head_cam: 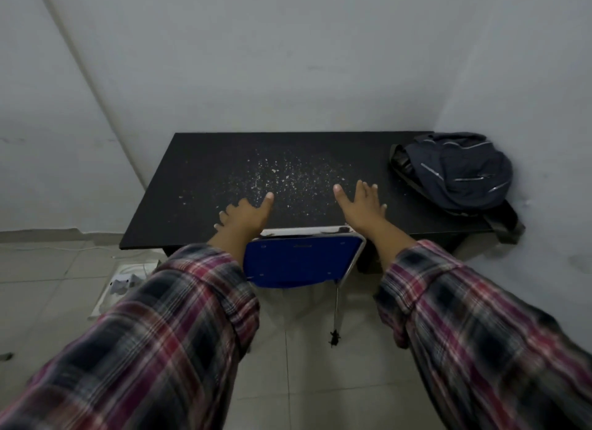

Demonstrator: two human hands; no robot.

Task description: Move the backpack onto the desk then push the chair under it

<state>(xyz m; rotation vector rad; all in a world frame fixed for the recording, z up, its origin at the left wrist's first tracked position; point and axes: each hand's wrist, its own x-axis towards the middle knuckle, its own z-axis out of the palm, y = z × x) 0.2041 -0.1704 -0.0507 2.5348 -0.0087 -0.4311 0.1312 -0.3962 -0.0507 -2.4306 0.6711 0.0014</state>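
A dark navy backpack [461,173] lies on the right end of the black desk [198,173], against the wall corner, with a strap hanging over the desk's front edge. The blue chair [301,259] stands tucked at the desk's front edge, and only its backrest and one metal leg show. My left hand [246,216] and my right hand [362,205] hover above the chair's back over the desk's front part. Both hands have their fingers spread and hold nothing.
White crumbs or flakes speckle the middle of the desk top. Grey walls close in behind and to the right. On the tiled floor to the left lie a white flat box [123,285] and a thin white cable [64,247].
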